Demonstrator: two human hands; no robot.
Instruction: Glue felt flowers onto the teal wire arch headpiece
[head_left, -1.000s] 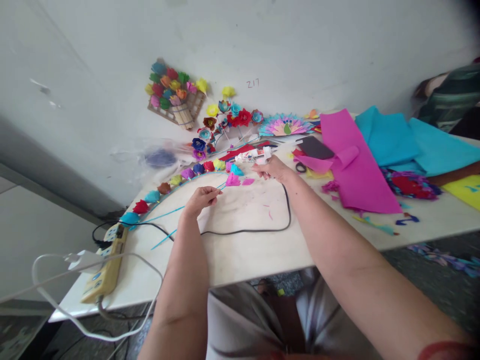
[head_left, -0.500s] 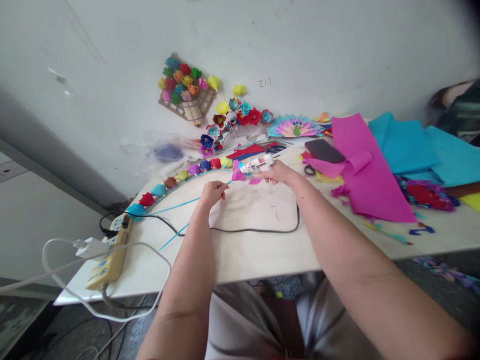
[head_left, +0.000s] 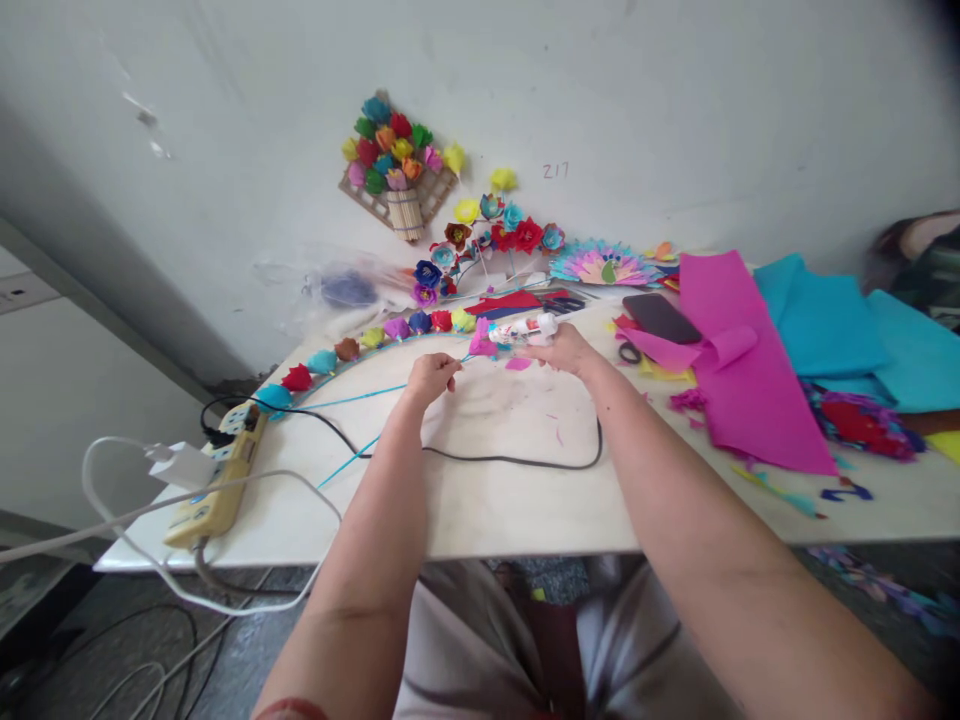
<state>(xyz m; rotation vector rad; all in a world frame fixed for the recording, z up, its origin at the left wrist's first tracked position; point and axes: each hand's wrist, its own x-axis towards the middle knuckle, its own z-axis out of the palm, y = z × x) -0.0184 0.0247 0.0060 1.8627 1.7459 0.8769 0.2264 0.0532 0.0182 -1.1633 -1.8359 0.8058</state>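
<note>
My left hand (head_left: 432,377) is pinched on a thin blue stick (head_left: 352,461) that carries a small pink paper flower (head_left: 482,343) at its far end. My right hand (head_left: 563,350) is closed round a white glue gun (head_left: 523,327), its nozzle pointing left at the pink flower. The gun's black cord (head_left: 510,459) loops across the white table (head_left: 487,510). A curved row of small paper flowers (head_left: 360,348) in several colours lies just beyond my left hand.
A power strip (head_left: 217,495) with a white charger and cables sits at the table's left edge. Pink felt (head_left: 739,375) and blue felt (head_left: 832,320) cover the right side, with a dark phone (head_left: 660,316) and scissors. Paper flower bouquets (head_left: 487,235) lean on the wall.
The camera view drifted so the table sits lower and to the right. My hands came closer together, bringing the glue gun's nozzle up to the pink flower.
</note>
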